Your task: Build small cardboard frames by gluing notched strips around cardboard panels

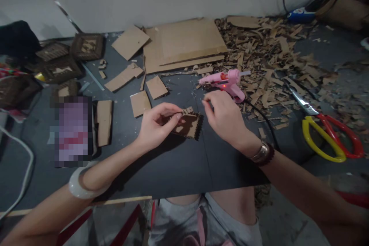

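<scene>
My left hand (pixel 158 125) grips a small cardboard tray (pixel 190 126) with corrugated, ridged edges, tilted just above the dark table. Thumb and fingers close on its upper left rim, and part of the tray is hidden behind them. To its right, my right hand (pixel 226 117) is raised apart from the tray, with thumb and fingertips pinched together; anything between them is too small to make out. Just beyond that hand lies a pink hot glue gun (pixel 221 79), its red light on and a glue stick poking out of the back.
Cardboard scraps (pixel 259 69) heap at the back right, beside large cardboard sheets (pixel 190 42). Scissors (pixel 323 130) with red and yellow handles lie at right. Small cardboard squares (pixel 140 103), a blurred-out phone-like object (pixel 73 130) and brown cardboard frames (pixel 87 46) are on the left.
</scene>
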`<state>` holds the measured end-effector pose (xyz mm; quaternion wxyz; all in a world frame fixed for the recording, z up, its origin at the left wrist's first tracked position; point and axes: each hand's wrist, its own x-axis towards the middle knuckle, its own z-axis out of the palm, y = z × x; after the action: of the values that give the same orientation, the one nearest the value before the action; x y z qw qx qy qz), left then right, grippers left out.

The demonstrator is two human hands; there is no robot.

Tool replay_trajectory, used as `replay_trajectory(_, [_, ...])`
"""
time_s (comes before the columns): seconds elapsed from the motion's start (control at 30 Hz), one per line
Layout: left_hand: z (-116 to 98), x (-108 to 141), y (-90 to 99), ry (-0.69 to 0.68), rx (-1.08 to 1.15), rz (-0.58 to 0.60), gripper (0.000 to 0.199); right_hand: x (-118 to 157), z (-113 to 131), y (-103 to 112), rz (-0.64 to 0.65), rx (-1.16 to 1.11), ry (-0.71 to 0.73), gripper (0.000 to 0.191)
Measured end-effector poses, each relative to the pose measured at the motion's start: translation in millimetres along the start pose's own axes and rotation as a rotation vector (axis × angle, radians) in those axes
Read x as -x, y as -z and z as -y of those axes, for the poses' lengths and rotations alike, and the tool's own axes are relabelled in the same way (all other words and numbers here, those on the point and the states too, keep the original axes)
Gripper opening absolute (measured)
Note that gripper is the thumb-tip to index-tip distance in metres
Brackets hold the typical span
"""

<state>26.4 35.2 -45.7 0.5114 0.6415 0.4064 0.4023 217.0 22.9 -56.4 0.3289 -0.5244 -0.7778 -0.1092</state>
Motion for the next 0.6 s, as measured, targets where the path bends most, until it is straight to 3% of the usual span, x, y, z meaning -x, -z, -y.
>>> replay_trajectory(0.13, [-1,0,1.1,-0.044,-0.035,-0.004,0.015,1,9,4,0.003,-0.195,0.033,0.024])
replay_trajectory(0.23, [-1,0,1.2,-0.05,-0.05,0.002,0.017,2,13,5,0.017,-0.291,0.112,0.018])
replay_trajectory(0.6, [2,0,2.6,-0.189,-0.214,0.018,0.017,0,10,4,0.039,-0.373,0.189,0.009])
